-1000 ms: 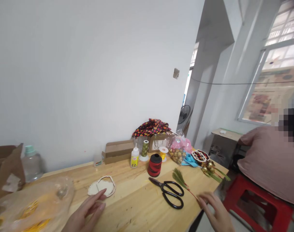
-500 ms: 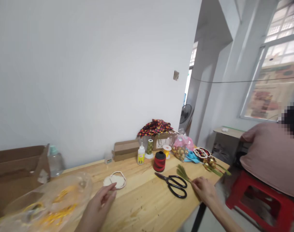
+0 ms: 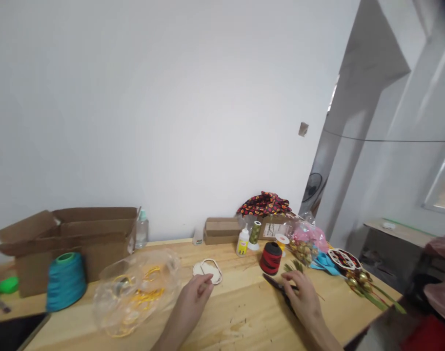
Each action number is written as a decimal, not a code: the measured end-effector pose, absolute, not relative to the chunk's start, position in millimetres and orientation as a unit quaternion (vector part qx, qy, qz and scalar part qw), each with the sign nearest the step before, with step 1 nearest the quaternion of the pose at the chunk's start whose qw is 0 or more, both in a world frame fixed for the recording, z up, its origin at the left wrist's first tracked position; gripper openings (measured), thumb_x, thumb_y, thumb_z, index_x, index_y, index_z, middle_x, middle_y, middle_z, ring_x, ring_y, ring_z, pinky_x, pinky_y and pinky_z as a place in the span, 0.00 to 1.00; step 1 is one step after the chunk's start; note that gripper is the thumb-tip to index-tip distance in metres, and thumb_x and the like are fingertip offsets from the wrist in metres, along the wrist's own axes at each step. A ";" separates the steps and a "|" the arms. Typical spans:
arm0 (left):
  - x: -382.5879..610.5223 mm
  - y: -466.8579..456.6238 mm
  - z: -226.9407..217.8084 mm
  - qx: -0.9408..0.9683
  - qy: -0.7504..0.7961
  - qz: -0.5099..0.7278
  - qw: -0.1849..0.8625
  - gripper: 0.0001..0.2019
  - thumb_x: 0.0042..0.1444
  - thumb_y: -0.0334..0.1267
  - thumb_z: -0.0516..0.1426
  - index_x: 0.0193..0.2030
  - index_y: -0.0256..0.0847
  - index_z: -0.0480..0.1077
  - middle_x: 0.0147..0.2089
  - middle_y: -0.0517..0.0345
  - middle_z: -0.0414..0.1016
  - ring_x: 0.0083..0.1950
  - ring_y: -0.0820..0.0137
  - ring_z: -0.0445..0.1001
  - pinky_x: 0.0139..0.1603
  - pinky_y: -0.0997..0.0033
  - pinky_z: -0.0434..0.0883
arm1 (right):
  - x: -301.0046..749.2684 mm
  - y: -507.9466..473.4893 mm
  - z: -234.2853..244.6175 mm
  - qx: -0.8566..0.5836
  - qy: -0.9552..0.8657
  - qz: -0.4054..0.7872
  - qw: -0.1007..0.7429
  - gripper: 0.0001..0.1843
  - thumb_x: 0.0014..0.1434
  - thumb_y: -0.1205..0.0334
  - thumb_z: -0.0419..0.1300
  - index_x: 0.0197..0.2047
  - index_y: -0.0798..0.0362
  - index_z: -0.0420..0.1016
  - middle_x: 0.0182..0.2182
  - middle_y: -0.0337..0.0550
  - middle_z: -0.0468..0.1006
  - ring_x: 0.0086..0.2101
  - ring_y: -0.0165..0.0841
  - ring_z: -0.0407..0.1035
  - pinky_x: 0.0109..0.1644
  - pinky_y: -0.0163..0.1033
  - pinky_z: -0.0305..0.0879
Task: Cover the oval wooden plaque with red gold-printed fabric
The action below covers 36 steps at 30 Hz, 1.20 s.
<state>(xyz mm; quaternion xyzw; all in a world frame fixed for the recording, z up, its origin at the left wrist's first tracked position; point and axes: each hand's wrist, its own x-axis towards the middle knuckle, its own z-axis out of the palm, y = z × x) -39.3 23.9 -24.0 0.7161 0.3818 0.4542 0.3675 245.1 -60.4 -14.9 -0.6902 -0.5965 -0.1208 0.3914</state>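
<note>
One pair of black-handled scissors (image 3: 272,281) lies right of lower centre, its dark blades pointing left and its loops mostly hidden under the right hand (image 3: 301,295). Those fingers bend over the handles; I cannot tell whether they grip. The left hand (image 3: 195,296), at lower centre, curls its fingers toward the thumb; I cannot tell whether they pinch anything. Flat off-white cutouts (image 3: 209,268) overlap just beyond its fingertips. Behind stand one red-and-black thread spool (image 3: 271,258) and one white, yellow-labelled glue bottle (image 3: 242,243). Farther left, one teal thread cone (image 3: 66,282) fronts one open brown cardboard box (image 3: 107,243). The pale wooden table (image 3: 240,317) meets a white wall (image 3: 171,122).
</note>
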 end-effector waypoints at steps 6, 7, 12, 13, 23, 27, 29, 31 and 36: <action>-39.6 24.3 -29.5 0.689 0.389 0.478 0.381 0.13 0.47 0.40 0.52 0.37 0.37 0.72 0.33 0.52 0.75 0.32 0.67 0.72 0.37 0.69 0.68 | 171.1 -3.7 -9.3 -0.630 -0.683 -0.067 0.362 0.09 0.51 0.59 0.54 0.32 0.52 0.73 0.32 0.45 0.76 0.35 0.37 0.67 0.44 0.43 0.59; -39.7 25.3 -31.0 0.681 0.393 0.485 0.384 0.14 0.47 0.40 0.52 0.38 0.37 0.72 0.34 0.52 0.75 0.33 0.67 0.72 0.37 0.69 0.68 | 158.3 6.2 -9.4 -0.624 -0.693 -0.058 0.357 0.10 0.49 0.58 0.57 0.34 0.52 0.73 0.35 0.45 0.75 0.38 0.38 0.66 0.45 0.42 0.58; -40.7 32.8 -40.8 0.625 0.420 0.520 0.402 0.16 0.45 0.41 0.54 0.39 0.37 0.71 0.37 0.51 0.75 0.38 0.65 0.74 0.41 0.67 0.69 | 108.0 33.1 -17.0 -0.601 -0.728 -0.017 0.329 0.32 0.36 0.51 0.65 0.46 0.53 0.68 0.41 0.48 0.73 0.40 0.43 0.65 0.43 0.43 0.59; -40.7 33.9 -42.6 0.615 0.426 0.526 0.405 0.16 0.44 0.42 0.54 0.39 0.37 0.71 0.37 0.51 0.75 0.38 0.64 0.74 0.42 0.66 0.69 | 102.6 34.2 -19.6 -0.596 -0.734 -0.009 0.325 0.31 0.37 0.52 0.65 0.46 0.53 0.68 0.40 0.48 0.74 0.40 0.43 0.65 0.43 0.44 0.60; -36.7 26.6 -40.2 0.600 0.436 0.507 0.439 0.14 0.44 0.40 0.55 0.39 0.39 0.71 0.39 0.51 0.74 0.41 0.64 0.72 0.43 0.66 0.69 | 119.0 32.0 -33.3 -0.557 -0.738 0.124 0.360 0.21 0.36 0.67 0.64 0.39 0.50 0.71 0.35 0.41 0.74 0.38 0.38 0.66 0.41 0.37 0.60; -39.8 26.1 -37.5 0.622 0.450 0.479 0.426 0.14 0.45 0.39 0.54 0.40 0.40 0.71 0.38 0.53 0.74 0.33 0.67 0.73 0.38 0.68 0.70 | 120.2 31.4 -35.6 -0.550 -0.739 0.162 0.353 0.25 0.31 0.66 0.67 0.38 0.50 0.71 0.35 0.41 0.73 0.37 0.39 0.65 0.40 0.37 0.60; -42.1 25.6 -34.8 0.635 0.458 0.464 0.414 0.14 0.46 0.37 0.54 0.41 0.40 0.71 0.38 0.53 0.74 0.30 0.69 0.72 0.36 0.69 0.70 | 114.5 28.7 -36.5 -0.537 -0.744 0.159 0.364 0.23 0.32 0.67 0.66 0.37 0.50 0.72 0.35 0.42 0.72 0.37 0.39 0.64 0.41 0.38 0.59; -44.0 23.9 -31.0 0.645 0.464 0.456 0.401 0.14 0.46 0.37 0.54 0.42 0.39 0.71 0.37 0.54 0.74 0.30 0.70 0.71 0.34 0.70 0.69 | 108.0 25.0 -36.1 -0.528 -0.742 0.166 0.377 0.22 0.34 0.68 0.65 0.37 0.50 0.72 0.34 0.42 0.72 0.37 0.39 0.64 0.41 0.38 0.58; -48.1 21.7 -23.7 0.635 0.486 0.466 0.379 0.15 0.46 0.39 0.55 0.41 0.37 0.71 0.35 0.54 0.74 0.28 0.70 0.69 0.32 0.71 0.68 | 102.3 20.7 -32.3 -0.534 -0.695 0.238 0.419 0.23 0.31 0.71 0.65 0.36 0.51 0.73 0.35 0.44 0.73 0.38 0.43 0.62 0.42 0.42 0.58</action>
